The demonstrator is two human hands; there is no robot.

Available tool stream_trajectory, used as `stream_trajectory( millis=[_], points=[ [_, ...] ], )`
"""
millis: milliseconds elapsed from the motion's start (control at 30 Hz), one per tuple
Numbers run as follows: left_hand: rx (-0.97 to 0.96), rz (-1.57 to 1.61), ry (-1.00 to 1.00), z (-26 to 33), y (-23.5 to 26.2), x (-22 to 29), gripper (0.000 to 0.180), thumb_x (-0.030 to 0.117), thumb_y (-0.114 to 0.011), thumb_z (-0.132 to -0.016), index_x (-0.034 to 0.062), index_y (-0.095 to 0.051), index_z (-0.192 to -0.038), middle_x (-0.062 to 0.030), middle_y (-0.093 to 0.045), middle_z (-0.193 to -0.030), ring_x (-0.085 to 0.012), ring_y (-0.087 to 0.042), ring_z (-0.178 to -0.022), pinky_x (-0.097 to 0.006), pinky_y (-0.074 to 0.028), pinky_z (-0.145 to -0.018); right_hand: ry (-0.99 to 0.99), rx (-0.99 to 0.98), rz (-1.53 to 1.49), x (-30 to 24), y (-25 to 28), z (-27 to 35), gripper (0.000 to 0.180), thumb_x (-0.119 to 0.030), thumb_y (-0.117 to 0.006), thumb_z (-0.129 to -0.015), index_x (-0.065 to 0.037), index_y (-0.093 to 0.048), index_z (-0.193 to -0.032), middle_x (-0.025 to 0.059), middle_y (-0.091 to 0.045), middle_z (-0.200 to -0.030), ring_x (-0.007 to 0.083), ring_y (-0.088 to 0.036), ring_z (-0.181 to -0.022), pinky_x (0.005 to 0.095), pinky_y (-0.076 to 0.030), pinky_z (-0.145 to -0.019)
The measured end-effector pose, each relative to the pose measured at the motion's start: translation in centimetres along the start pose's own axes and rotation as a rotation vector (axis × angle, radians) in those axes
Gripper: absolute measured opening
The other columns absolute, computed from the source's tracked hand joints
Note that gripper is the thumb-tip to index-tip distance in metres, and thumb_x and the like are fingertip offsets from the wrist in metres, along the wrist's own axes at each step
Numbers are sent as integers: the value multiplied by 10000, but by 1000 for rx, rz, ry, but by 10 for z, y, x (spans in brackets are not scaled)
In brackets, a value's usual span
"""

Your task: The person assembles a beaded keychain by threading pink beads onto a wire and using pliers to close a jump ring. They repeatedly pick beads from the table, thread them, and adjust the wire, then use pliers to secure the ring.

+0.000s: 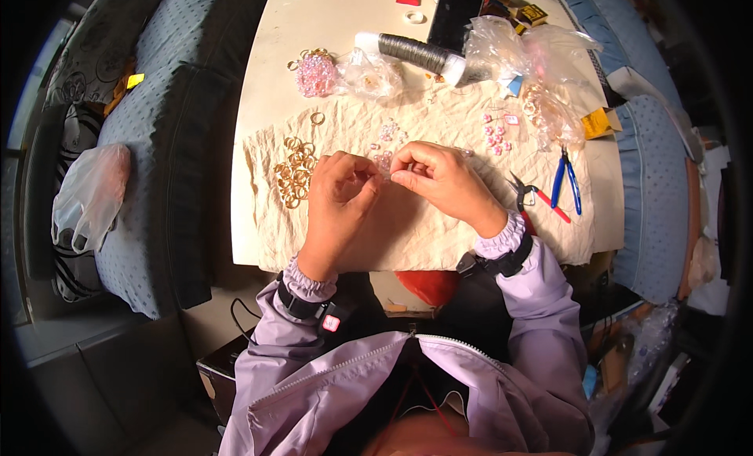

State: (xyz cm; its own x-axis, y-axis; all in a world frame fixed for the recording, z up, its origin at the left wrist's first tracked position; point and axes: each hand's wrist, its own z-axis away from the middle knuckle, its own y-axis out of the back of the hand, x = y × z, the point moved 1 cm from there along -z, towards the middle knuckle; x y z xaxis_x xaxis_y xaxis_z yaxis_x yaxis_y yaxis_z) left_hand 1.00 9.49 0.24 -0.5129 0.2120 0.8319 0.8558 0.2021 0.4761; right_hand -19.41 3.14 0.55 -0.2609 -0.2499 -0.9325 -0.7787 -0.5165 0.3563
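Observation:
Both hands meet over a cream cloth (pixel 439 248) on the table, fingertips pinched close together. My left hand (pixel 343 195) is closed, thumb against fingers; what it pinches is too small to name. My right hand (pixel 439 177) is closed too, its thumb and forefinger pressed together on something I cannot make out. Small pink beads (pixel 382 159) lie just beyond and between the fingertips, with clear and pink beads (pixel 391 131) a little farther off. Left of my left hand is a pile of gold rings (pixel 296 173), and one ring (pixel 317 118) lies apart.
Red-handled pliers (pixel 524 198) and blue-handled cutters (pixel 565 183) lie to the right. Pink flower-like beads (pixel 497 136) sit beyond my right hand. Farther back are a wire spool (pixel 416 52), a pink bead cluster (pixel 316 77) and plastic bags (pixel 502 49). Padded blue seats (pixel 157 181) flank the table.

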Motion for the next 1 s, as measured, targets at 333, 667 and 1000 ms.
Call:
stream_trajectory(
  millis=[333,667,1000],
  points=[
    [-309,-123,-226,-81,-13,48,168,2,-725,-977,36,-809,-1119,-93,-720,-994,-218,-682,-886,-348,-557,-820,176,89,129,18,0,0,130,-126,-693,-984,-11,-679,-1042,176,-768,-1010,396,-749,-964,471,-583,-867],
    [-525,-315,-422,-140,-125,51,129,125,-766,-881,84,-814,-993,-157,-753,-1027,-383,-731,-1014,-452,-592,-906,249,43,221,50,-10,-13,304,-281,-658,-939,-32,-705,-1105,198,-770,-992,452,-725,-1043,524,-557,-972],
    [-521,-379,-471,-135,-128,50,124,86,-765,-900,59,-720,-1012,-137,-763,-944,-347,-768,-901,-423,-616,-832,321,71,278,57,-20,-18,272,-273,-664,-950,-37,-700,-1081,183,-767,-973,442,-728,-1026,524,-560,-935]
  ],
)
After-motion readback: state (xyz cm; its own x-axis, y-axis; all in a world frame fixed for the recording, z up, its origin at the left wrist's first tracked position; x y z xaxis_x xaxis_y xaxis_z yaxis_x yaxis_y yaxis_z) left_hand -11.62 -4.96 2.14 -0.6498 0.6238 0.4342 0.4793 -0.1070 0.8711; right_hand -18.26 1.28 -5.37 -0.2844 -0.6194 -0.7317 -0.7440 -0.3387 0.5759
